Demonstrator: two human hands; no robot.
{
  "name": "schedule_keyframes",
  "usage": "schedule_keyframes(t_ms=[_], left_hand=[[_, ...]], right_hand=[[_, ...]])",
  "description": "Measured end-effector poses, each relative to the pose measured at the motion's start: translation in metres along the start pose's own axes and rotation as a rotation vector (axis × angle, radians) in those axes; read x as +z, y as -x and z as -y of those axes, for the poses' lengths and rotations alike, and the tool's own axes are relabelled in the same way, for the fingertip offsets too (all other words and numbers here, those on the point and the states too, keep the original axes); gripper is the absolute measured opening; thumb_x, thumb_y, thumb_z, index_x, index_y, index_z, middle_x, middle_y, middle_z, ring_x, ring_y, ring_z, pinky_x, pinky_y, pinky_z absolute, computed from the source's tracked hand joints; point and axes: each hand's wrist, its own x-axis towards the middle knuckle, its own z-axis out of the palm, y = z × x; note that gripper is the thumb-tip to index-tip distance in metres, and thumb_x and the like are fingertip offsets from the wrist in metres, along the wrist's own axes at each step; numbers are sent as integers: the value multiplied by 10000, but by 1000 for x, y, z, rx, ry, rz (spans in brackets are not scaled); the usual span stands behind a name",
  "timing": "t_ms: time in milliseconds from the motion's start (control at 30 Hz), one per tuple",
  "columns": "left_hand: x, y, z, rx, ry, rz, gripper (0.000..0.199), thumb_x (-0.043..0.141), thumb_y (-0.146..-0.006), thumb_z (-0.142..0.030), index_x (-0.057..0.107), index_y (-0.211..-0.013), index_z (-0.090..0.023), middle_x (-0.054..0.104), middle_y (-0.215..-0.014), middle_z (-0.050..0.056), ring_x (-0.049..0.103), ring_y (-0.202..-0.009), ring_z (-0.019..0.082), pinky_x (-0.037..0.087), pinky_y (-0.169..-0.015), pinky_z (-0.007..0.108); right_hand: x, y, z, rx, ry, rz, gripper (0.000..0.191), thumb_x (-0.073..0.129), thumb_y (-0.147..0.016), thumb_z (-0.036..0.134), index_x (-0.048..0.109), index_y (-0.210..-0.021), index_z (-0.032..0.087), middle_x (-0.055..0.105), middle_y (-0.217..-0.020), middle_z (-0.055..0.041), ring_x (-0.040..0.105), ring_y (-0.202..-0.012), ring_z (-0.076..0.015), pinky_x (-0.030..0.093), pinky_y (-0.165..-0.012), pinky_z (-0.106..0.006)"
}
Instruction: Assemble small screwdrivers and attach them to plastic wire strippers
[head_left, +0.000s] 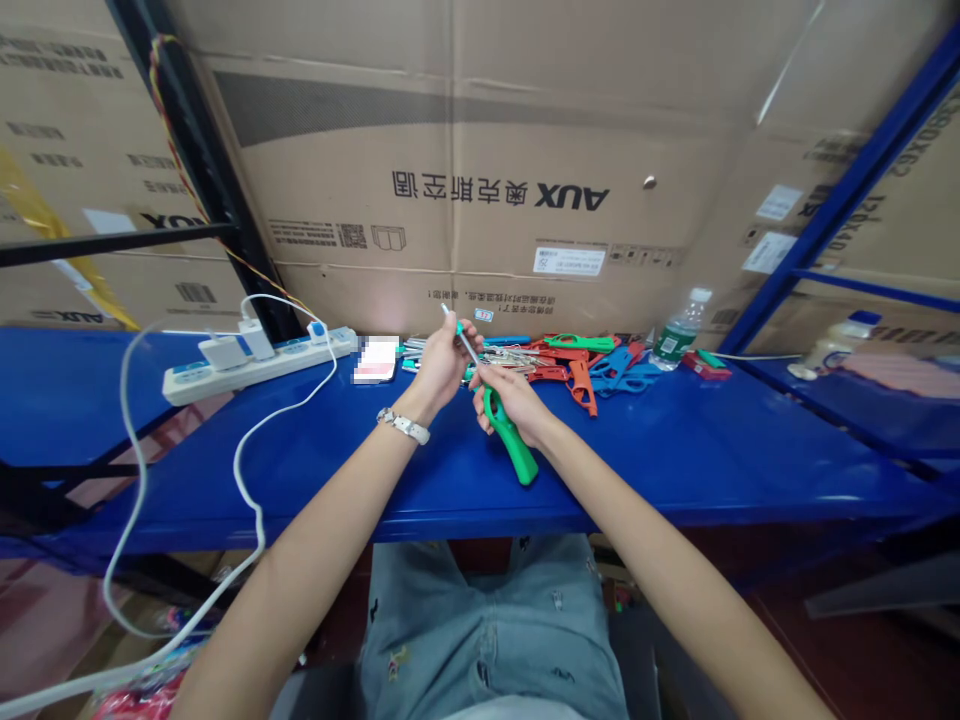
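Note:
My right hand (511, 402) is closed around the upper part of a green stick lighter (511, 440), whose handle hangs down toward the table's front edge. A thin metal tube (468, 345) runs from the lighter up to my left hand (441, 365), whose fingers are pinched around it. A small green bit shows by the left thumb, and a pale tip sticks out above it. Behind my hands lies a pile of red lighter bodies (581, 385), blue lighter bodies (619, 370), a green lighter body (581, 343) and several metal tubes (514, 355).
On the blue table (675, 450), a white power strip (262, 367) with plugs and cables lies left, beside a phone (375, 360), partly blurred. A water bottle (679, 330) and a small red box (705, 366) stand right. A large cardboard box (487, 120) backs the table.

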Motion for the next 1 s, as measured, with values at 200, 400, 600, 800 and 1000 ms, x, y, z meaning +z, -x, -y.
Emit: schedule_keyframes(t_ms=[200,400,600,800,1000], left_hand=[[-6,-14,-11,51,97,-27,460,515,-1042,-597,441,-773,-231,273,-572,-74,201,-463,96,254,-408,251],[3,-14,-11,8,236,-145,433,504,-1060,-553,445,-784,-223,240,-560,-96,136,-426,83,168,-373,242],[9,-14,-17,-23,408,-229,386,470,-1104,-333,475,-753,-174,465,-627,-45,343,-447,37,316,-437,169],[17,-11,-17,31,432,-339,410,466,-1093,-425,452,-755,-194,306,-541,-89,189,-385,40,144,-358,186],[11,-17,-17,-32,424,-232,440,460,-1088,-469,457,-747,-190,325,-529,-82,235,-408,49,207,-371,182]], right_hand=[[6,-1,-6,15,57,69,391,660,-927,574,530,-819,221,612,-495,46,573,-350,-142,448,-333,-215],[8,-1,-8,-14,80,98,425,665,-907,610,500,-836,225,619,-498,49,585,-362,-148,462,-334,-221],[3,-5,-12,-20,81,93,378,614,-961,552,498,-821,221,612,-488,51,588,-358,-143,464,-334,-213],[8,-6,-15,-42,100,107,417,622,-950,604,486,-826,231,599,-474,62,574,-346,-142,462,-325,-215],[4,-6,-14,-43,110,96,394,592,-980,575,487,-824,229,595,-473,63,573,-344,-141,467,-331,-216]])
